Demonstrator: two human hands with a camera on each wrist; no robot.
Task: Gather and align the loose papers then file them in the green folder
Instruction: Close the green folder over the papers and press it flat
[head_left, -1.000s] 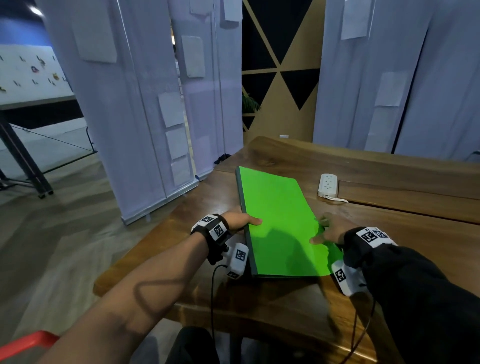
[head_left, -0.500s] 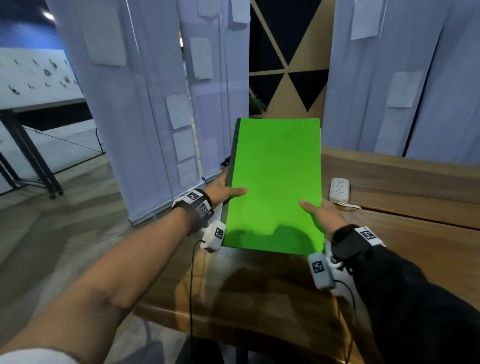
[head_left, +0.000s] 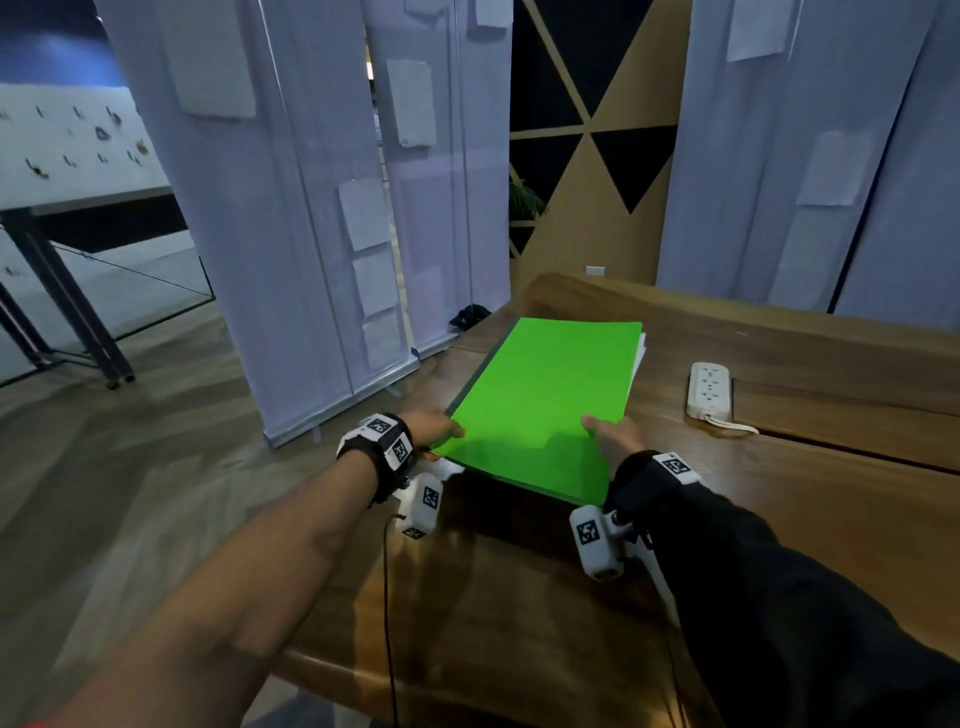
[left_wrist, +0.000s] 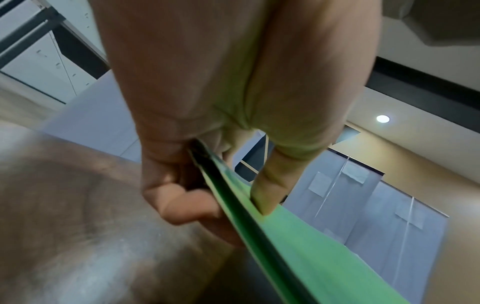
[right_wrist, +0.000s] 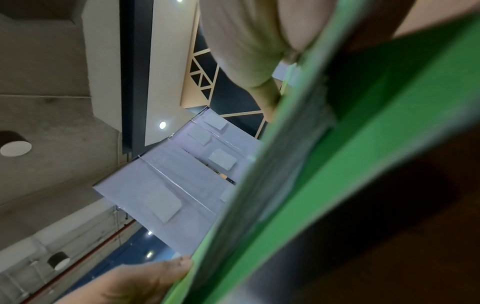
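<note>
The closed green folder (head_left: 540, 400) is held above the wooden table (head_left: 779, 519), its far end tipped down toward the tabletop. White paper edges (head_left: 640, 353) peek out at its far right side. My left hand (head_left: 434, 428) grips the folder's near left edge, thumb on top and fingers curled beneath, as the left wrist view shows on the folder (left_wrist: 298, 236). My right hand (head_left: 613, 439) grips the near right edge, thumb on the cover. In the right wrist view the folder (right_wrist: 337, 164) fills the right side and the papers inside are blurred.
A white power strip (head_left: 706, 389) with its cord lies on the table to the right of the folder. Pale banner stands (head_left: 291, 208) rise just past the table's left edge. The table's near corner is below my wrists.
The folder was lifted off the table and stood upright half a second ago. Now it has tipped forward and down to a low slant, both hands still gripping it.
</note>
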